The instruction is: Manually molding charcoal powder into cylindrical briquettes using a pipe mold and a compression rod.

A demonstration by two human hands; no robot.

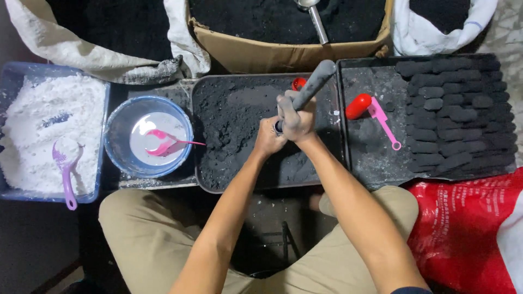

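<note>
My right hand (297,117) grips a grey, powder-coated rod (315,83) that slants up and away over a black tray (199,179) of dark powder. Just below it my left hand (268,139) is closed around a small dark tube (279,127) at the rod's lower end; most of the tube is hidden by my fingers. Both hands are smeared with black dust. A red object (298,83) peeks out behind the rod.
A right-hand tray (376,163) holds rows of dark pressed briquettes (455,109), a red cylinder (358,106) and a pink scoop (385,122). At left are a blue bowl (117,117) with a pink spoon (163,144) and a blue tub of white powder (52,122) with a purple scoop (66,166). Sacks and a cardboard box (283,54) of black powder line the back.
</note>
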